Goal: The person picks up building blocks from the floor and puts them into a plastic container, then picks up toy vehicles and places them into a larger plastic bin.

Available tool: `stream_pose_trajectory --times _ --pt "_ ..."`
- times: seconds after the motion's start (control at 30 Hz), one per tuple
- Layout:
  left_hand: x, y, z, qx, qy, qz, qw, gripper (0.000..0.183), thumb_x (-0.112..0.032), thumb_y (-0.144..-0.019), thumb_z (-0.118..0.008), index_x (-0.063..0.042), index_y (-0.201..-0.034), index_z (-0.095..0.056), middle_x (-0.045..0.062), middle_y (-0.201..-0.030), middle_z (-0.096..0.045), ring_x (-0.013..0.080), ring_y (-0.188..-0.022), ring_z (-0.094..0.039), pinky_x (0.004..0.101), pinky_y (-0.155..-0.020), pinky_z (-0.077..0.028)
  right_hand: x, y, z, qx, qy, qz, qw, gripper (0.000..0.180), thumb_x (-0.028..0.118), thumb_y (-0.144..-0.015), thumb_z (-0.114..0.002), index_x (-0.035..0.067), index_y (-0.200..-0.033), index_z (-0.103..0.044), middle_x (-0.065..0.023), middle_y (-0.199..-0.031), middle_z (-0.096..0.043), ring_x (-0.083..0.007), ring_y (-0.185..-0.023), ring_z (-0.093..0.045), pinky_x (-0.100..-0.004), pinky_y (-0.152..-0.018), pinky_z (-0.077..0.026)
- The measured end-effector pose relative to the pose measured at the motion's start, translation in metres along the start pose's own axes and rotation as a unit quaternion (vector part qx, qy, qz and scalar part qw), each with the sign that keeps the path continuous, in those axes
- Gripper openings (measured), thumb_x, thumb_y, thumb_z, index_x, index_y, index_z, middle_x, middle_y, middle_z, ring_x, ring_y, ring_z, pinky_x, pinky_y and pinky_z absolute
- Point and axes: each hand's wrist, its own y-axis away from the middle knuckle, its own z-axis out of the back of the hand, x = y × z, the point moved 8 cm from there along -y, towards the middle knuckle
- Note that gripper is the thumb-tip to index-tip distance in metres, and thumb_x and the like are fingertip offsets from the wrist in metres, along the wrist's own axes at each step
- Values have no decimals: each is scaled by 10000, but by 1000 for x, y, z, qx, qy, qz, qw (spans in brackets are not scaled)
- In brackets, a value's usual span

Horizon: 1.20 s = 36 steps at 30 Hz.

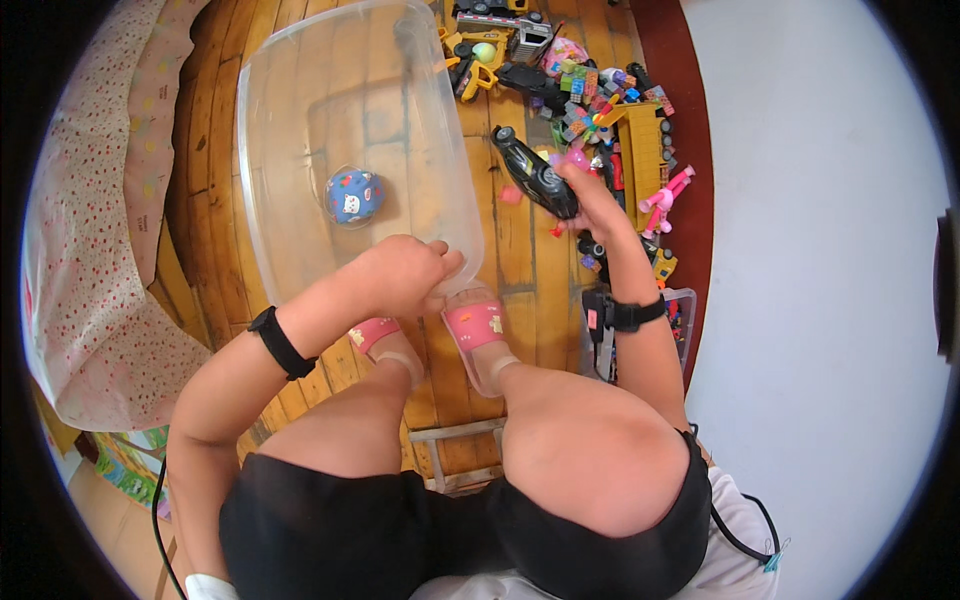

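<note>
My right hand [594, 201] grips the rear end of a black toy car [535, 172], which it holds tilted over the floor to the right of a large clear plastic bin [459, 150]. At the bin's near right corner, my left hand [409, 274] has its fingers curled at the rim; whether they pinch it is hard to tell. A round blue patterned object [354, 196] with a white animal print lies in the bin. Beyond and beside my right hand is a heap of toys, with building blocks [581, 86] and a yellow toy truck bed [639, 157].
Yellow toy construction vehicles [474, 79] lie at the top. A pink long-limbed toy [666, 201] rests by the dark red skirting at the wall. A small clear container [686, 300] with colourful pieces is beside my right forearm. A patterned cloth [90, 225] hangs at left.
</note>
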Motion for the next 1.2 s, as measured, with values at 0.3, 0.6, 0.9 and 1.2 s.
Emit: stream_pose_trajectory --times 0.3,0.6,0.9,1.2 --pt "-34 -23 -27 15 -31 -48 998 452 -253 -802 -709 32 -1092 -512 190 -934 -611 391 -754 -661 474 -659 -539 88 129 -21 130 -289 231 920 688 472 -957 -493 48 -1493 -421 -105 -1187 -668 -182 -916 -682 -340 -675 -575" --pt "-12 -13 -58 -84 522 82 845 552 -442 -980 -586 -27 -1335 -505 170 -1076 -680 302 -973 -674 409 -878 -534 99 85 -97 208 -282 170 921 653 450 -992 -446 16 -1477 -398 -155 -1273 -638 -287 -1050 -689 -418 -810 -598" --pt "62 -32 35 -253 734 154 611 798 -499 -898 -718 -64 -1426 -307 121 -1237 -556 207 -1097 -617 399 -946 -512 95 76 -114 72 -34 336 939 639 403 -1018 -537 20 -1501 -369 -200 -1334 -544 -276 -1195 -588 -369 -958 -496" --pt "118 -62 -7 -177 599 430 652 970 -491 -819 -789 -45 -1452 -205 138 -1204 -585 250 -1008 -667 446 -825 -577 86 90 -37 -254 190 410 855 644 306 -928 -690 0 -1429 -426 -239 -1228 -612 -377 -1093 -635 -452 -948 -499"
